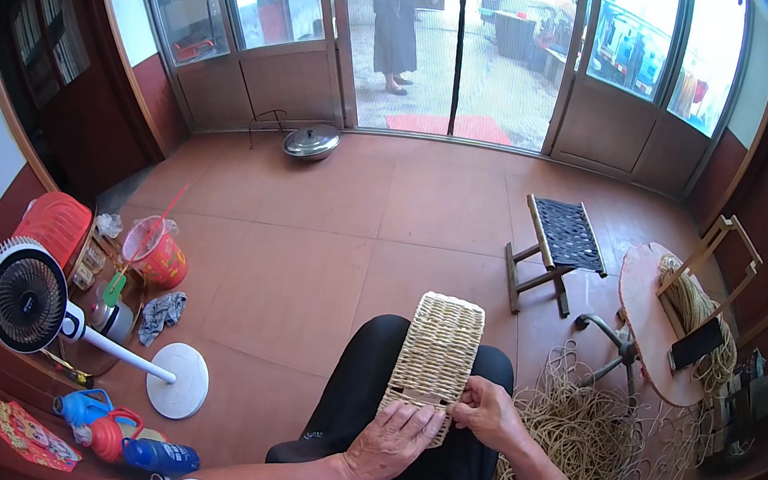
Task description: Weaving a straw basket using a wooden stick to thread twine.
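A flat, pale woven straw panel [436,350] lies lengthwise across my lap on my dark trousers. My left hand [392,440] rests palm down over its near end, fingers spread on the weave. Pinching at the panel's near right corner is my right hand [483,412], thumb and fingers closed on the edge strands. A loose heap of straw cord [587,445] lies on the floor just to my right.
A small folding stool with a dark woven seat [561,240] stands ahead right. A round wooden table [652,322] with a phone and cord bundle is at right. A white fan [32,301], bottles and a red bucket [161,253] sit left. A person stands outside the door.
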Demonstrator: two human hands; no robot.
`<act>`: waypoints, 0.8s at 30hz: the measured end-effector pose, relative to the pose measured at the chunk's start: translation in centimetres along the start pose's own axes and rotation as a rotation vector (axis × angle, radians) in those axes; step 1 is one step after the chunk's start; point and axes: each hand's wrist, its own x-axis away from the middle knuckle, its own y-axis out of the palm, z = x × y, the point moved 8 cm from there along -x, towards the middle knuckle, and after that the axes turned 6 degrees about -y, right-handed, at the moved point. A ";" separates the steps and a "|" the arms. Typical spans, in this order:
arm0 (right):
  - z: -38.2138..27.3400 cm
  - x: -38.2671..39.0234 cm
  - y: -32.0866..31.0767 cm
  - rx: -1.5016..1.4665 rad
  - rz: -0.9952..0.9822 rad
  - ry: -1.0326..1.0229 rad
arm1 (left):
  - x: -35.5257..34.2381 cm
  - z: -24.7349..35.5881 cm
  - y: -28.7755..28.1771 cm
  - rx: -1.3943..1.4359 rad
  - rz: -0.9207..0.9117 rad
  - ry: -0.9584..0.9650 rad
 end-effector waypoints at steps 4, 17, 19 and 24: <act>-0.9 0.4 0.0 0.054 0.028 0.018 | -0.3 0.2 -0.3 -0.020 0.023 0.005; 0.2 0.6 0.4 -0.005 0.087 -0.041 | -1.7 0.3 0.0 -0.077 0.005 -0.071; 0.5 0.6 0.5 -0.017 0.095 -0.050 | -2.2 0.1 0.2 -0.067 0.001 -0.089; 0.7 1.0 0.6 -0.065 0.136 -0.019 | -3.0 -1.2 0.1 0.162 -0.012 -0.147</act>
